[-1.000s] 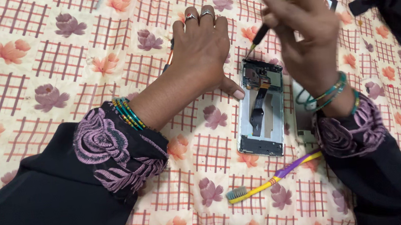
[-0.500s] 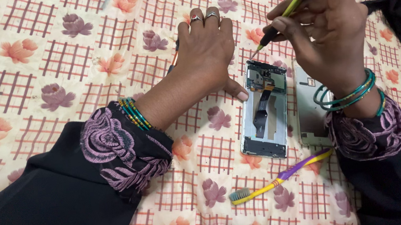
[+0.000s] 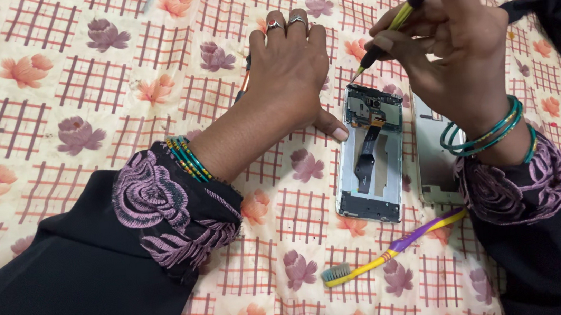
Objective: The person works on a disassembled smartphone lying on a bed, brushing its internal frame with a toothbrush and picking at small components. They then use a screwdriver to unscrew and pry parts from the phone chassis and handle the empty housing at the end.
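The opened phone [image 3: 371, 162] lies on the flowered cloth [image 3: 78, 81]. The right hand [image 3: 457, 49] pinches a small screwdriver [image 3: 389, 35] above its top edge. The left hand [image 3: 288, 66] rests flat beside it, fingers spread, thumb touching the frame. A toothbrush [image 3: 394, 248] lies just below.

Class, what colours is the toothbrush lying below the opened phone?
Yellow and purple toothbrush, seen in the head view.
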The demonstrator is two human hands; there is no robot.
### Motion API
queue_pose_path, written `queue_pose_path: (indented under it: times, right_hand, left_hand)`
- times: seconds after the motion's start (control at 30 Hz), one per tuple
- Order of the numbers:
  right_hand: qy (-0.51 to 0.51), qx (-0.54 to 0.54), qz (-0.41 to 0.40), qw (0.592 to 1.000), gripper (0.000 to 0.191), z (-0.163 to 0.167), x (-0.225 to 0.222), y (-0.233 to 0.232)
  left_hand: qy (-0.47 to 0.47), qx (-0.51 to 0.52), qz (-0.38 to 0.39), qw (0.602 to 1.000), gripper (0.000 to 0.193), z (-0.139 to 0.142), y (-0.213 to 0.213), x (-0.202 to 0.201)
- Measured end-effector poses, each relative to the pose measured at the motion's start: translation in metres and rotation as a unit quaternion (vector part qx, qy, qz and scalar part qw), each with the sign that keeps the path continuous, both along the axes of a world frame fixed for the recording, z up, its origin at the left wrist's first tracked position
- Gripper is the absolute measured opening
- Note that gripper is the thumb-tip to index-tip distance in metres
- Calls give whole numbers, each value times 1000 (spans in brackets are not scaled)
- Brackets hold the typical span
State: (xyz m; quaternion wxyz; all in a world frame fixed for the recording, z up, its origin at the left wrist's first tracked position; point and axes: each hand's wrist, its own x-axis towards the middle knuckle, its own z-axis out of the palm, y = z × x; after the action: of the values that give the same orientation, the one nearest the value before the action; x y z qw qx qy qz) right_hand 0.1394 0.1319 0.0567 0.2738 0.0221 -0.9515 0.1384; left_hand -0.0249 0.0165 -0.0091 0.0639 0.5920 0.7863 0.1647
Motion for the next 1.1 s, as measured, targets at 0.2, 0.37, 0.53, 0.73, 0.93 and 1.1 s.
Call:
queue_pose_path:
  times: [0.2,0.37,0.53,0.73,0.93,1.1]
  right_hand:
    - [13,11,15,1000,49,1,1,-1]
    - [10,0,24,1000,46,-1,5,6]
    - [8,10,24,1000,49,-2,6,9]
    - [2,2,24,1000,48,1,5,6]
    - [-3,-6,10,1000,47,3,4,5]
    - [-1,4,25,1000,47,3,6,7]
  left_hand:
    - [1,4,1,1000,135,0,0,0]
    - [4,21,1,1000,133,-2,0,0]
    - [2,23,-1,1000,131,-2,0,1]
    - [2,29,1,1000,131,-2,0,1]
    - [4,19,2,1000,131,-1,0,1]
    - [11,37,1,999,132,-1,-1,1]
